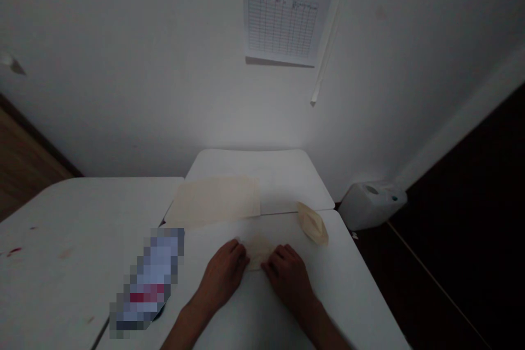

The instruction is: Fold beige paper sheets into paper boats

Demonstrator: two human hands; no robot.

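My left hand (223, 276) and my right hand (287, 276) rest on the white table (254, 317), both with fingers curled down onto a small piece of cream paper (258, 251) lying between them. Each hand pinches or presses one side of it. A folded cream paper shape (314, 222), like a small boat, lies to the right a little beyond my right hand. A flat stack of cream sheets (215, 201) sits farther back, to the left of centre.
A blurred-out flat object (147, 284) lies left of my left hand. A second white table (61, 240) adjoins on the left. A white plastic canister (371, 203) stands on the dark floor at right. A printed grid sheet (283, 22) hangs on the wall.
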